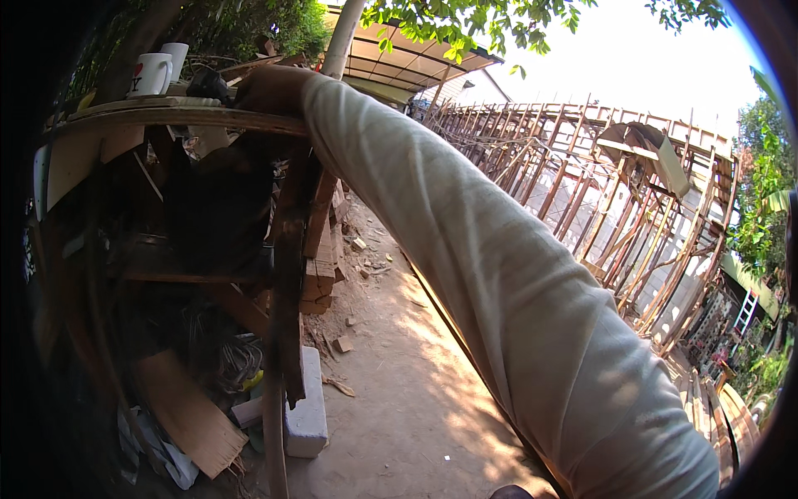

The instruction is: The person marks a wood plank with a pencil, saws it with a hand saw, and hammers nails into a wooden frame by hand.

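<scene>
In the head view, the right arm, in a pale long sleeve [474,233], stretches from the lower right corner up to a wooden table [249,121] at the upper left, likely so extended because the tabletop lies well off to the person's left. The right hand [273,89] is at the table's near right end, beside a small dark object [208,85] that sits on the top; the fingers are in shadow, so I cannot tell whether they are closed on it, only touching it or just next to it. The left hand is out of view, and its state cannot be told. Left of the dark object stand a white mug [151,76] and, behind it, a second white cup [175,56], both upright, the flat top presumably keeping them steady. Under the table, a wooden board [189,407] leans at a slant among scraps and a tangle of wire [241,359], seemingly stowed there out of the way. A pale block [307,407] rests on the ground just beside a table leg [288,291]; whether it braces the leg is unclear.
</scene>
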Demonstrator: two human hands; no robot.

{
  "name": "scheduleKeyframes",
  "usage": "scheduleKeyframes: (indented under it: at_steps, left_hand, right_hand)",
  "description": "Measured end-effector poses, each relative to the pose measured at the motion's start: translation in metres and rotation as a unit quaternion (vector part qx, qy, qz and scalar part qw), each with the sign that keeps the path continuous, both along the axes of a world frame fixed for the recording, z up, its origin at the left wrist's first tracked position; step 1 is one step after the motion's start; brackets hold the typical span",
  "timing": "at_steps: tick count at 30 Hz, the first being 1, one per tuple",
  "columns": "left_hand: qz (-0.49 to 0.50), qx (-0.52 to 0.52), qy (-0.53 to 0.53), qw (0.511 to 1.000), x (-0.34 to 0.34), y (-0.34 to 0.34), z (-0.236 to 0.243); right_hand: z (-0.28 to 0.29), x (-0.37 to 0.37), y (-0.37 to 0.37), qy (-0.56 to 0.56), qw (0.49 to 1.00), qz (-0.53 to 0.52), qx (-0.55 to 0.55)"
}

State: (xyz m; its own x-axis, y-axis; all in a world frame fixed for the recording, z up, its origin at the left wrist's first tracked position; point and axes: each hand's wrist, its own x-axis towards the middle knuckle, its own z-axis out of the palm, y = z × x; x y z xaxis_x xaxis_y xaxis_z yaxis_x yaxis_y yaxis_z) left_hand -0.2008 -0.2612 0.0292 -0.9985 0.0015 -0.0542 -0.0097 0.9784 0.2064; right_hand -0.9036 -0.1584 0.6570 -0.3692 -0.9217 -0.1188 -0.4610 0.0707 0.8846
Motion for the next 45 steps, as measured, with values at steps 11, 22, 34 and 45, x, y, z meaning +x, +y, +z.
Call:
scheduleKeyframes:
  at_steps: [11,22,34,45]
  left_hand:
    - [-0.007,-0.119,-0.178,0.977,0.039,0.031,0.039]
    - [-0.015,-0.169,-0.106,0.980,0.040,0.138,0.024]
    - [-0.046,-0.245,0.023,0.968,0.142,0.322,-0.127]
    - [-0.046,-0.285,-0.068,0.955,0.164,0.370,-0.131]
  right_hand:
    - [0.015,0.202,0.040,0.059,0.820,-0.041,-0.568]
    - [-0.208,0.732,0.393,-0.234,0.307,-0.252,-0.888]
    - [-0.355,1.333,0.586,0.421,-0.081,0.012,-0.903]
    - [-0.384,1.401,0.708,0.308,-0.209,-0.315,-0.873]
